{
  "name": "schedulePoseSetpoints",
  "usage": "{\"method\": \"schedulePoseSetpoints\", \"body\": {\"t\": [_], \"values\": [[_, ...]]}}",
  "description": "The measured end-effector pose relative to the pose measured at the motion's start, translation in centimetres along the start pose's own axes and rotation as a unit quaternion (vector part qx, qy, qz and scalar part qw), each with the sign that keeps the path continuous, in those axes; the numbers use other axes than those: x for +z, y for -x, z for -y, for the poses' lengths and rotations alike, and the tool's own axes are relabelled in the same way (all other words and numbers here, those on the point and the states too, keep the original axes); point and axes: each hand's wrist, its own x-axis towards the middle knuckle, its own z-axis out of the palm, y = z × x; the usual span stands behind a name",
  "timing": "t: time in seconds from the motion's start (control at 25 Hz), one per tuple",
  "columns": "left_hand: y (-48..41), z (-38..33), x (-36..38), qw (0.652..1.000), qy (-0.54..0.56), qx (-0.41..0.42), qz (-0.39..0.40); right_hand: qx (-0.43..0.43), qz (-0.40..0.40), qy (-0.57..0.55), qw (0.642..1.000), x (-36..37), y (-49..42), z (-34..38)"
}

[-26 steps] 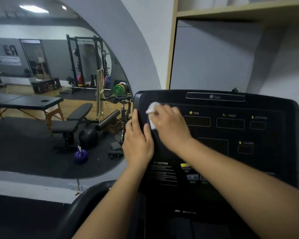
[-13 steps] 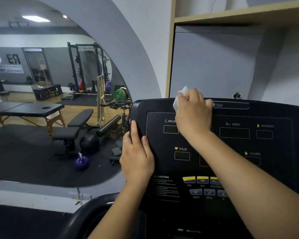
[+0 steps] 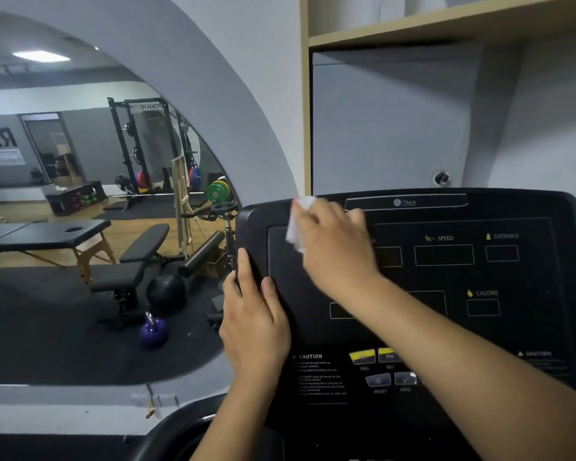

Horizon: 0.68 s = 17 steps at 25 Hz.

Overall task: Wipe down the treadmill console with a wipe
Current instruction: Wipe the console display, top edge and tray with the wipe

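From the head camera, the black treadmill console (image 3: 479,331) filled the lower right of the scene, its face marked SPEED, DISTANCE and CALORIE above dark, unlit windows.

The person's right hand (image 3: 336,247) lay over the console's upper left part. Its fingers were bent down onto a white wipe (image 3: 296,224) and pressed it flat against the panel just below the top rim. The hand and wipe were blurred, so I could not tell exactly how each finger sat. A crumpled edge of the wipe stuck out past the fingers on the left.

The left hand (image 3: 254,327) held the console's left edge. The thumb rested on the front face, the forefinger lay straight up along the rim, and the other fingers bent round the side. The two hands were near each other but apart.

Lower on the panel sat a CAUTION label and yellow buttons (image 3: 363,356), partly crossed by the right forearm.

To the left an arched mirror (image 3: 80,194) showed a gym. In it were a massage table (image 3: 47,234), a weight bench (image 3: 137,257), a black ball (image 3: 166,291), a purple kettlebell (image 3: 152,331) and a rack (image 3: 140,144). A wooden shelf (image 3: 446,24) ran above the console.
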Motion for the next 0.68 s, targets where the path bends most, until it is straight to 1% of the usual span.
{"method": "schedulePoseSetpoints", "body": {"t": [0.12,0.24,0.32,0.4,0.44,0.48,0.56,0.64,0.68], "values": [[0.2,0.1,0.0,1.0,-0.006,0.005,-0.005,0.061,-0.006,0.028,0.998,-1.0,1.6,-3.7],[0.0,0.2,0.1,1.0,-0.009,0.001,-0.007,0.078,-0.026,0.033,0.996,-1.4,1.0,-3.7],[0.3,-0.1,0.1,1.0,-0.003,-0.004,-0.012,0.047,-0.03,0.009,0.998,-1.6,-0.3,-2.0],[0.3,-0.8,-0.2,1.0,0.006,0.002,-0.031,-0.019,-0.013,-0.008,1.0,-1.4,-0.6,0.2],[0.0,-1.4,-0.5,0.999,0.002,0.02,-0.039,-0.059,-0.001,-0.001,0.998,-1.2,-0.3,1.1],[-0.6,-2.1,-1.0,0.998,-0.005,0.053,-0.043,-0.097,0.009,0.017,0.995,-0.9,0.2,1.5],[-2.6,-3.4,-1.8,0.986,-0.017,0.163,-0.033,-0.139,0.032,0.042,0.989,-0.8,1.3,1.1],[-4.9,-4.4,-2.1,0.957,-0.008,0.29,0.019,-0.145,0.062,0.035,0.987,-1.1,1.7,-0.3],[-5.8,-4.8,-2.2,0.943,-0.003,0.33,0.051,-0.147,0.071,0.031,0.986,-1.2,1.5,-1.1]]}}
